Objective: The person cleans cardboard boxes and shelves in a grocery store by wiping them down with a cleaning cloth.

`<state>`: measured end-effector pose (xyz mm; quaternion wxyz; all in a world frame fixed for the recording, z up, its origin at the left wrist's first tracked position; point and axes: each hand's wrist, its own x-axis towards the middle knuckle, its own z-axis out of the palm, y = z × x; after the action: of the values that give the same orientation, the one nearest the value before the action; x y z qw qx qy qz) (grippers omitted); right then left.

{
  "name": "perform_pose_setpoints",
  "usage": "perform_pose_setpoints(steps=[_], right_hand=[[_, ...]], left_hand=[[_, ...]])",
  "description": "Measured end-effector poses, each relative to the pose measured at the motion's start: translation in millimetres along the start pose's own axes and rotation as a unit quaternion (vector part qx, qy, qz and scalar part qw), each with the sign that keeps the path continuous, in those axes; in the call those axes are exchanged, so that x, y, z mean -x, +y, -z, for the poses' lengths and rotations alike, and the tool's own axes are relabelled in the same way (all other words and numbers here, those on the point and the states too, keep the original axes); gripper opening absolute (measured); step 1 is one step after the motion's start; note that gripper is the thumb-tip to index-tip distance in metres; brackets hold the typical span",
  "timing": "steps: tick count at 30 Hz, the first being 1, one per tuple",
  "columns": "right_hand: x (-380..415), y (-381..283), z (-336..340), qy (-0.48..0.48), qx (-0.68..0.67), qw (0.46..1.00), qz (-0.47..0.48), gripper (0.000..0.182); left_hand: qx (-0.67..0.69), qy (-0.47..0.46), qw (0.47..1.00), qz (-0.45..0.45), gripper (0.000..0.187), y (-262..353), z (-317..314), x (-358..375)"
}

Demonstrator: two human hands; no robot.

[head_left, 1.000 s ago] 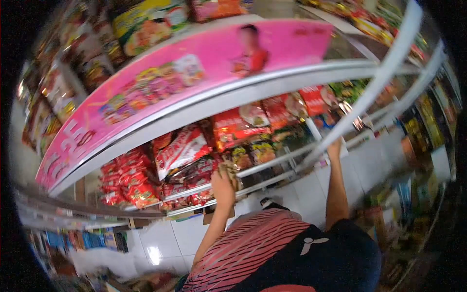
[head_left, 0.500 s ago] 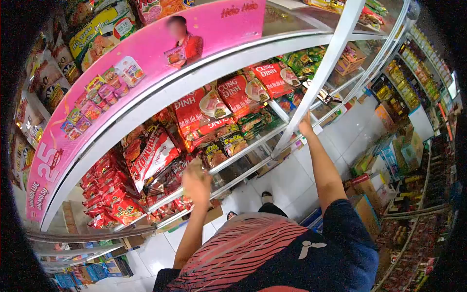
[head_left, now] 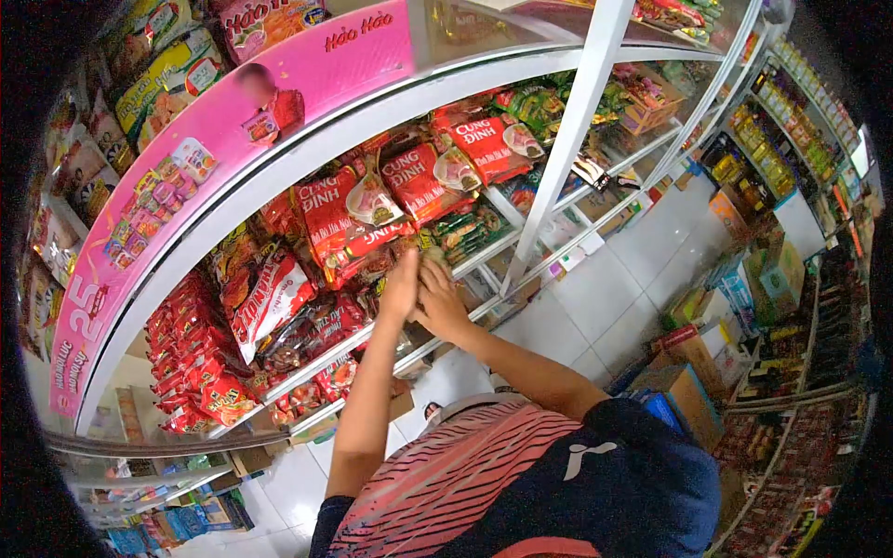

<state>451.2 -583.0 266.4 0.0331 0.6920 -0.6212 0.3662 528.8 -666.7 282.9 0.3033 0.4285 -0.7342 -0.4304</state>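
My left hand (head_left: pixel 400 290) and my right hand (head_left: pixel 440 299) meet over the display case, close to the small noodle packets. Its fingers pressed together, the left is closed, and what it holds is hidden. The right lies beside it, fingers stretched out and slightly apart. Just behind the fingertips are large red "Cung Đình" packs (head_left: pixel 346 206) and small green packets (head_left: pixel 467 229). To the left lie a red and white pack (head_left: pixel 273 302) and a dark red pack (head_left: pixel 327 321).
A white frame post (head_left: pixel 561 149) rises right of my hands. The case's curved white edge (head_left: pixel 223 200) runs behind the packs, below a pink banner (head_left: pixel 344 70). Red packets (head_left: pixel 191 349) fill the left end. Boxes (head_left: pixel 684 395) stand on the tiled floor at right.
My right hand has left the frame rail by the post and come over to my left hand. My left hand has moved slightly up and right. The view has shifted a little.
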Motion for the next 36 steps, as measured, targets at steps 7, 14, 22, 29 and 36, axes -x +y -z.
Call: perform_pose_setpoints(steps=[7,14,22,29,36], right_hand=[[-37.6,61.8,33.4,-0.055,0.081,0.99,0.102,0.028],[-37.4,103.3,17.0,0.149,0.145,0.974,-0.094,0.025],[-31.7,58.3,-28.8,-0.024,0.002,1.0,0.009,0.021],[-39.0,122.9,29.1,0.253,0.167,0.951,-0.068,0.021],[-18.2,3.7,-17.2,-0.004,-0.025,1.0,0.0,0.032]], left_hand=[[-0.465,0.002,0.878,-0.117,0.056,-23.9,30.0,37.8],[-0.412,0.024,0.905,-0.106,0.059,-29.6,29.6,35.5],[-0.233,0.111,0.963,-0.074,0.047,-38.7,36.2,35.4],[-0.365,0.104,0.92,-0.094,0.049,-38.8,32.6,37.7],[-0.272,0.107,0.953,-0.082,0.05,-34.5,36.6,37.6]])
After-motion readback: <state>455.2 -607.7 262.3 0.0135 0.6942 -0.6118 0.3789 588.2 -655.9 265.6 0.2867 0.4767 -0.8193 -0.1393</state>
